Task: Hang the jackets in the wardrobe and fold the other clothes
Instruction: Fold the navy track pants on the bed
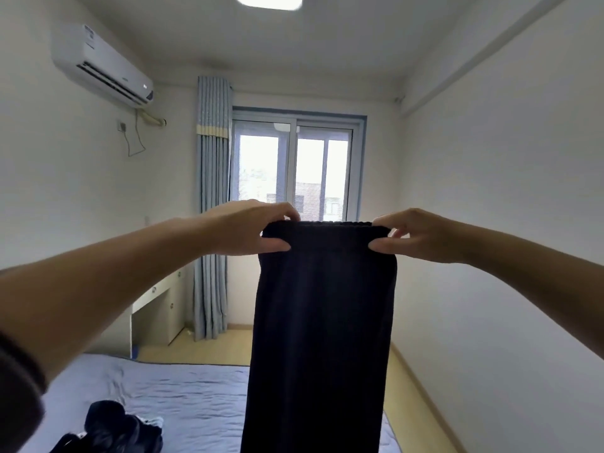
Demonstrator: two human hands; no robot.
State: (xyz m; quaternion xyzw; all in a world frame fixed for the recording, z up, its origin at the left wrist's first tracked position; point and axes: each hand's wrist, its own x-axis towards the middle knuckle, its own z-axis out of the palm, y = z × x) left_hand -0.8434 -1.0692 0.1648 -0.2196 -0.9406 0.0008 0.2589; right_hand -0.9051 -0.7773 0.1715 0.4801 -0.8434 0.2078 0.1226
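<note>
Holding the dark trousers (323,322) up in front of you, you have them by the gathered waistband. Your left hand (251,228) pinches the left corner between thumb and curled fingers, and your right hand (421,235) pinches the right corner the same way. Each grip is thus a pinch on the cloth, with the band drawn flat between them. The trousers hang straight down from your hands, and their lower end runs out of the bottom of the view. They cover the lower edge of the window (294,168) and hide part of the blue bed (183,397) and part of the pale wooden floor (408,387) behind them. On the bed, low at your left and well apart from the trousers, lies a heap of dark clothes (121,426) with a bit of white cloth showing at its edge. A dark sleeve (16,387) covers your left arm near the frame edge. A blue-grey curtain (212,207) hangs left of the window, with a white tabletop (157,302) with drawers beside it against the left wall. An air conditioner (101,65) is mounted high on that wall.
</note>
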